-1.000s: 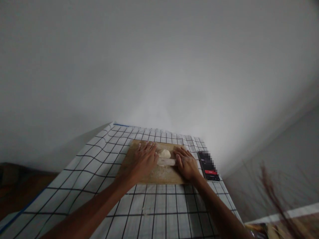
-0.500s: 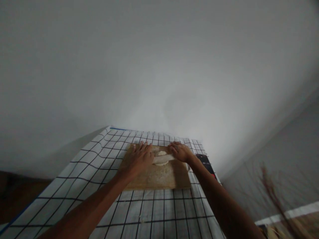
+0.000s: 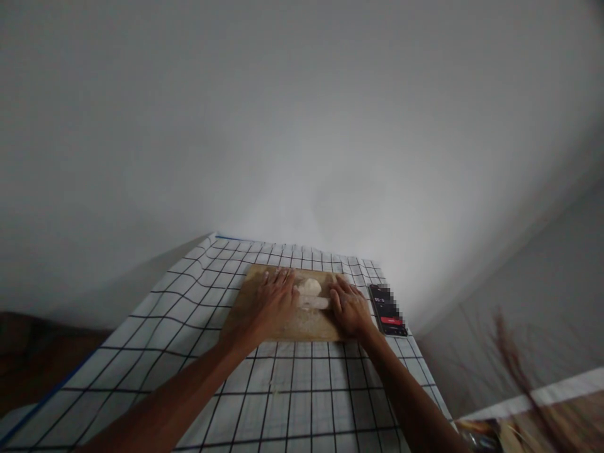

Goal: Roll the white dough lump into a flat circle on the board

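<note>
A pale rolling pin (image 3: 314, 302) lies crosswise on a wooden board (image 3: 278, 331). Beneath it and on its far side shows a flattened piece of white dough (image 3: 310, 287). My left hand (image 3: 276, 296) holds the pin's left end under its palm, with the fingers reaching forward over it. On the right end sits my right hand (image 3: 350, 307), its fingers laid over the pin. Both hands hide the ends of the pin. White flour is dusted on the near part of the board.
A white tablecloth with black grid lines (image 3: 292, 402) covers the table. To the right of the board lies a phone (image 3: 387, 311) with a lit screen. The wall (image 3: 302, 157) rises behind the table. Dry twigs (image 3: 512, 358) stand at the lower right.
The rolling pin and both hands have come nearer to me across the board, uncovering more dough on the far side. The fingers of my right hand are straighter. The view has shifted slightly.
</note>
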`<act>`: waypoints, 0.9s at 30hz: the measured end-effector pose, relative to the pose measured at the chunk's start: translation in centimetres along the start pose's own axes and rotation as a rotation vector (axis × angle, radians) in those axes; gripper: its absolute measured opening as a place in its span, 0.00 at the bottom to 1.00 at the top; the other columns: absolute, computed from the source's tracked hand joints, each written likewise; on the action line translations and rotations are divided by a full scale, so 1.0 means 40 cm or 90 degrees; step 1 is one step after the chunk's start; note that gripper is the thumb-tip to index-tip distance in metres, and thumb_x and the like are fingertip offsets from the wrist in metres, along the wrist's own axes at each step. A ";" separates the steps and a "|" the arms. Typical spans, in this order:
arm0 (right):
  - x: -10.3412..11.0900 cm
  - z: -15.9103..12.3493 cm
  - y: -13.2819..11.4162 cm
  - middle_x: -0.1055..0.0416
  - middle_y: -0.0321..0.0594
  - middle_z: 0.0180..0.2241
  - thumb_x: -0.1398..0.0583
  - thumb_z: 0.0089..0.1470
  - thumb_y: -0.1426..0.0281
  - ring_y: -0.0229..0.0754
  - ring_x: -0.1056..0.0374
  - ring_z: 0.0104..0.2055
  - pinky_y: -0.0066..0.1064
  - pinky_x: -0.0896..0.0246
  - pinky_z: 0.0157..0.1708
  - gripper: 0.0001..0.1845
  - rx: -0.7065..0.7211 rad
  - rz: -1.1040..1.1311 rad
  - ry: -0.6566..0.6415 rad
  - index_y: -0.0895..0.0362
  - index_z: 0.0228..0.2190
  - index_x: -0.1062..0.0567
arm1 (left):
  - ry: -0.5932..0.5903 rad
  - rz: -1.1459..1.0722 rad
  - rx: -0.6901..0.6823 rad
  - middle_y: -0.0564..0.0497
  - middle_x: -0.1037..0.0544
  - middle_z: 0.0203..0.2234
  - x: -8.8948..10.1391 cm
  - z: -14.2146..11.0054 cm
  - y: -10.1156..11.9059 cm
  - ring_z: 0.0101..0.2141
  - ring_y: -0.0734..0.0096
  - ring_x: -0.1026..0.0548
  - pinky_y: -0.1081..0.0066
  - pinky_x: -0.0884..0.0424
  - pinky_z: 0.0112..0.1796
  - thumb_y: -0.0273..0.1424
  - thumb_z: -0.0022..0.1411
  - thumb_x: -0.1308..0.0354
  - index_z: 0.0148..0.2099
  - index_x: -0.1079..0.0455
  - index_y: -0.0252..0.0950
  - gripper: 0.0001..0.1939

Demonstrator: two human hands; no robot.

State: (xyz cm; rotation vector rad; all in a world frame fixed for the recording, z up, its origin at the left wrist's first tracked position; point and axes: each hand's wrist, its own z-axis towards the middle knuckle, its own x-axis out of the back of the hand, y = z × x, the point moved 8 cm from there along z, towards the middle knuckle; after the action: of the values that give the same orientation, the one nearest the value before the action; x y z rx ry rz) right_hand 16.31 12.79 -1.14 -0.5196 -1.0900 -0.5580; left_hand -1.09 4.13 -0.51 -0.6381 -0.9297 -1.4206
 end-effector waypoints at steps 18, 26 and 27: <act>0.036 -0.050 -0.045 0.23 0.40 0.39 0.52 0.68 0.46 0.40 0.26 0.35 0.29 0.43 0.30 0.28 -0.102 0.037 0.034 0.53 0.35 0.25 | -0.042 -0.106 -0.009 0.45 0.27 0.62 0.093 0.110 -0.033 0.59 0.59 0.26 0.57 0.29 0.58 0.37 0.74 0.61 0.68 0.40 0.41 0.24; -0.002 -0.021 -0.036 0.22 0.44 0.35 0.52 0.70 0.49 0.47 0.25 0.38 0.33 0.41 0.34 0.27 -0.210 0.036 -0.002 0.52 0.33 0.24 | -0.159 -0.090 -0.118 0.44 0.25 0.60 -0.079 0.252 -0.047 0.61 0.64 0.29 0.62 0.36 0.63 0.32 0.72 0.56 0.65 0.34 0.38 0.23; -0.001 -0.018 -0.040 0.22 0.45 0.37 0.52 0.71 0.53 0.48 0.26 0.41 0.34 0.40 0.37 0.24 -0.203 0.023 0.006 0.52 0.36 0.24 | -0.167 -0.088 -0.128 0.45 0.26 0.61 -0.096 0.256 -0.052 0.63 0.64 0.32 0.61 0.38 0.64 0.32 0.72 0.56 0.65 0.34 0.38 0.23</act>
State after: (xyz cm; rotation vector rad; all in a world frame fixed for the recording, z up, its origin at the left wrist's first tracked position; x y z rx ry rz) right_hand 15.76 11.13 -1.25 -0.8116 -0.9849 -0.7077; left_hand -4.41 14.62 1.27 -0.9424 -1.0587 -1.5929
